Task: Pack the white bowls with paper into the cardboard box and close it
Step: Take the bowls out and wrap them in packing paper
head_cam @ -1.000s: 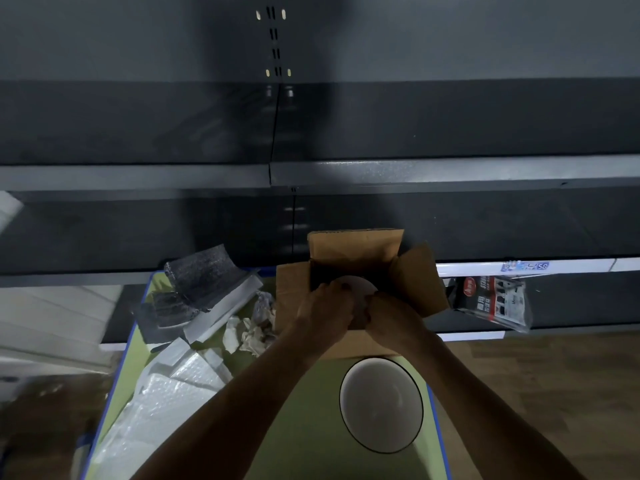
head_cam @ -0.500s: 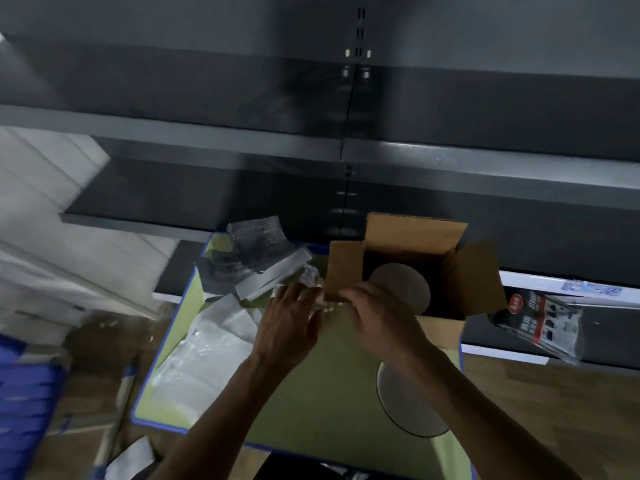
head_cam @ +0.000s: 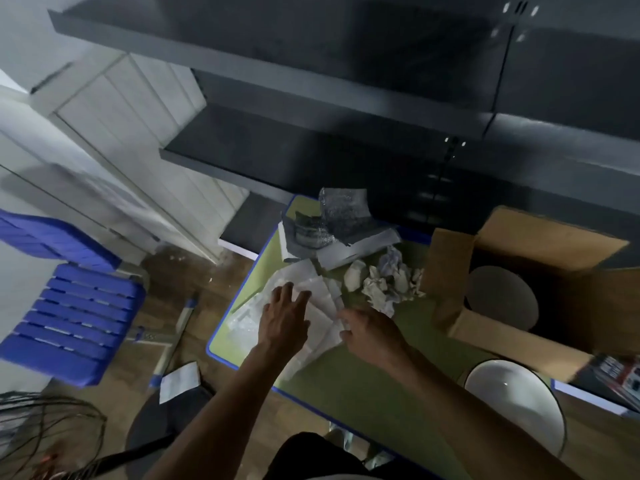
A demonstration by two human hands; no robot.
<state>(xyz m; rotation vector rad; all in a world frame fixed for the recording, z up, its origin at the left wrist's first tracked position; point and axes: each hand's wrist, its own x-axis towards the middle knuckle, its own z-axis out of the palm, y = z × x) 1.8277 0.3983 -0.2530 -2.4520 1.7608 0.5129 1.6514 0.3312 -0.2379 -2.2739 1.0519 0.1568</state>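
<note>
The open cardboard box stands on the right of the green table, flaps up, with a white bowl inside it. A second white bowl sits on the table in front of the box. White packing sheets lie at the table's left end. My left hand hovers over them with fingers spread. My right hand pinches the right edge of a sheet. Crumpled paper balls lie between the sheets and the box.
Grey bubble wrap and foam pieces lie at the table's far left corner. A blue slatted chair stands left of the table, with papers on the wooden floor. Dark shelves run behind the table.
Both hands have left the box, where a bowl now rests, and moved left to the white packing sheets. The view has swung left as well.
</note>
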